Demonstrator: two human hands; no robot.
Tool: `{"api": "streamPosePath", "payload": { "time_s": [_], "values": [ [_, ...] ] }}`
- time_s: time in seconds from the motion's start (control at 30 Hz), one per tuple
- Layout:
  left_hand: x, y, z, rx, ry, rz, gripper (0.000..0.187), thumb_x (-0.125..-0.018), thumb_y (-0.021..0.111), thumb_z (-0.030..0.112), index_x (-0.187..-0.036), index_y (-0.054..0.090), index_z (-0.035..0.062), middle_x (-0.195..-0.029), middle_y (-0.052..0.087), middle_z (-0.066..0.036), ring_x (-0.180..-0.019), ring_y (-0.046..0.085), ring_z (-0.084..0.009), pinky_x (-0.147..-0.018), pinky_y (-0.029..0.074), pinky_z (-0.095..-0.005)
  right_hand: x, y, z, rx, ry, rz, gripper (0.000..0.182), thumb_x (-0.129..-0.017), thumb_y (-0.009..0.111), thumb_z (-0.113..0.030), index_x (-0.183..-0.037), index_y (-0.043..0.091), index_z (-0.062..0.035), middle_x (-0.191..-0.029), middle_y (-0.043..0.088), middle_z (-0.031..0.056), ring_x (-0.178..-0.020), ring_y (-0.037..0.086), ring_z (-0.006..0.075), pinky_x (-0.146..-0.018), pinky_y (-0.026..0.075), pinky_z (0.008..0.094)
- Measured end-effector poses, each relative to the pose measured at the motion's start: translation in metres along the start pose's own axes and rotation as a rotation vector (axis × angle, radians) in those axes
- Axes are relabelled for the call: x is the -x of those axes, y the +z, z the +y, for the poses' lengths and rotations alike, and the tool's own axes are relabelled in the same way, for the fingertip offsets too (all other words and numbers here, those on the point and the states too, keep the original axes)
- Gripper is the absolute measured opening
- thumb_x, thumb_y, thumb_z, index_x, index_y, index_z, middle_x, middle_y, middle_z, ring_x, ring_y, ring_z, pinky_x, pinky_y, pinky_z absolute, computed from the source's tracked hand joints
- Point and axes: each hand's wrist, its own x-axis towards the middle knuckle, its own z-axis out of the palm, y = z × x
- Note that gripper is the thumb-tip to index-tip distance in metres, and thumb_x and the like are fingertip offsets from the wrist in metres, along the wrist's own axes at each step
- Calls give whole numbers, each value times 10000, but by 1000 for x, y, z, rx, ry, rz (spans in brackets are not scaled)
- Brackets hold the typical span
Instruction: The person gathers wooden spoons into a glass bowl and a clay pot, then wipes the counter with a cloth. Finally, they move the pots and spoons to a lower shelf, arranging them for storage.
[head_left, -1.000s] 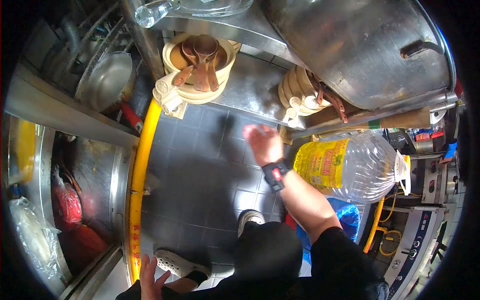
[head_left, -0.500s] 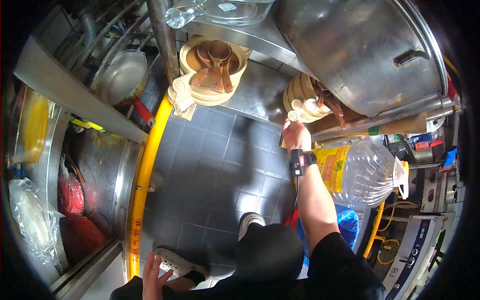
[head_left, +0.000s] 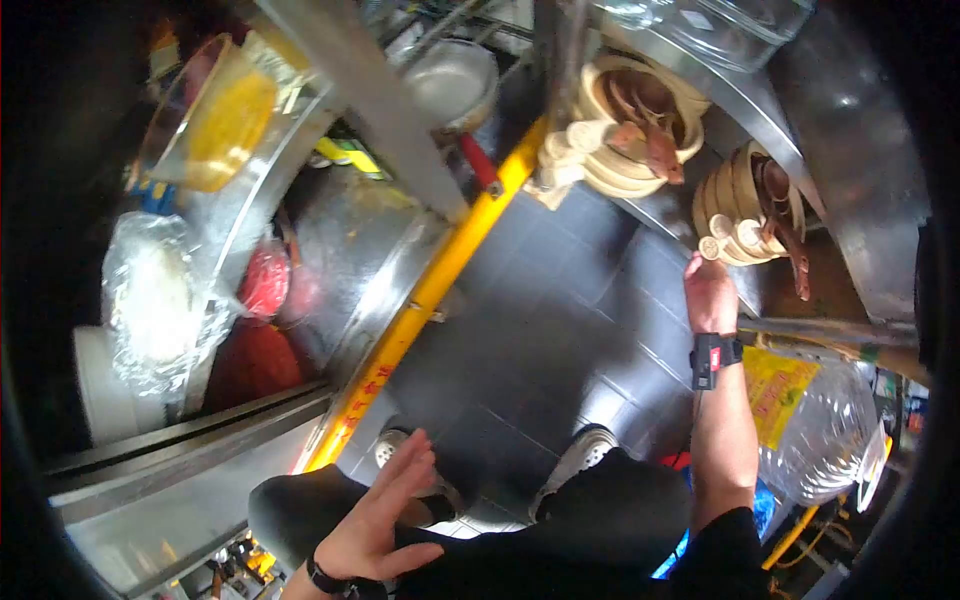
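My right hand [head_left: 711, 295] reaches to a stack of cream-coloured pots with short round handles [head_left: 735, 195] at the right. Its fingers are closed around the end of one handle [head_left: 711, 247], partly hidden from above. Brown ladle-like pieces with long handles [head_left: 780, 205] lie in the top pot. My left hand [head_left: 378, 525] is held over my lap, fingers stretched out and holding nothing. A second stack of cream pots [head_left: 625, 175], also topped with brown ladle-like pieces [head_left: 648, 105], stands farther back.
A yellow pipe [head_left: 450, 265] runs diagonally past the floor. On the left are a bagged white item [head_left: 155, 300], a tub with yellow contents [head_left: 225, 130] and a red-handled pan [head_left: 455, 80]. A large plastic bottle [head_left: 825, 430] lies right of my forearm; a glass container [head_left: 735, 30] sits above.
The view has turned left, so everything shifts rightward. My left hand has risen farther into view, fingers extended. My right hand remains at the same pot stack.
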Motion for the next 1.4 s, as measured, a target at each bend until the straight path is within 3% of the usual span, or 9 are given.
{"api": "streamPosePath", "payload": {
  "time_s": [0.27, 0.43, 0.7, 0.77, 0.93, 1.07, 1.17, 1.3, 1.4],
  "values": [
    [1, 1, 0, -37, 4, -6, 946, -825, 755, 264, -1565, 204, 53, -1625, 61, -229, -1509, 143, -340, -1149, 316, -494, -27, 44, 23, 63, 27, 15, 201, -1016, 489, -111, -1191, 536, -25, -1100, 628, 89, -931, 611, 192, -764, 566, 294],
    [4, 3, 2, 13, 12, 25, 912, -820, 771, 217, -1540, 245, 22, -1610, 110, -266, -1493, 191, -390, -1174, 246, -453, -40, 58, 26, 64, 48, 74, 239, -1027, 481, -98, -1229, 516, 23, -1123, 613, 120, -950, 623, 214, -767, 583, 296],
    [1, 2, 6, -58, 68, -60, 960, -826, 773, 260, -1571, 194, 81, -1620, 87, -238, -1501, 157, -360, -1136, 337, -483, -13, 57, 15, 107, 259, 19, 351, -996, 598, -261, -1221, 485, -16, -1070, 588, 152, -886, 649, 260, -776, 599, 371],
    [3, 2, 8, -67, 87, -65, 960, -827, 772, 265, -1570, 194, 79, -1619, 87, -239, -1501, 157, -361, -1137, 336, -482, 25, 64, 9, 361, 481, -101, 408, -987, 611, -304, -1259, 473, -32, -1086, 596, 147, -935, 649, 270, -823, 581, 402],
    [-4, 2, 20, 37, 91, -111, 954, -838, 763, 273, -1575, 184, 92, -1633, 34, -218, -1514, 77, -364, -1142, 324, -500, 122, 78, -13, 788, 505, -469, 652, -981, 605, -357, -1477, 354, -16, -1338, 546, 137, -1177, 580, 245, -983, 497, 418],
    [-10, 3, 42, 26, 129, -117, 841, -875, 728, 243, -1541, 267, 15, -1615, 142, -253, -1483, 216, -383, -1115, 342, -479, 184, 97, -45, 1101, 455, -722, 661, -978, 630, -275, -1519, 331, -42, -1438, 492, 126, -1325, 477, 233, -1088, 405, 381],
    [-14, 0, 62, -210, 175, -166, 832, -871, 734, 236, -1534, 283, 16, -1598, 193, -263, -1462, 264, -400, -1110, 356, -457, 226, 102, -66, 1659, -23, -1024, 637, -937, 677, -320, -1450, 432, -33, -1398, 513, 181, -1294, 510, 296, -1076, 415, 407],
    [-32, -4, 76, -321, 325, -277, 822, -866, 734, 227, -1531, 293, 26, -1573, 260, -261, -1430, 312, -429, -1109, 355, -473, 275, 116, -79, 1776, -139, -1550, 586, -884, 715, -350, -1346, 523, -44, -1354, 540, 203, -1231, 545, 354, -1058, 420, 462],
    [-47, -1, 65, -297, 149, -262, 808, -877, 723, 251, -1528, 295, 35, -1558, 289, -258, -1410, 332, -444, -1101, 352, -500, 307, 121, -91, 1963, -326, -1480, 589, -845, 695, -418, -1291, 575, -54, -1426, 479, 167, -1314, 436, 385, -1129, 314, 543]
  ]
}}
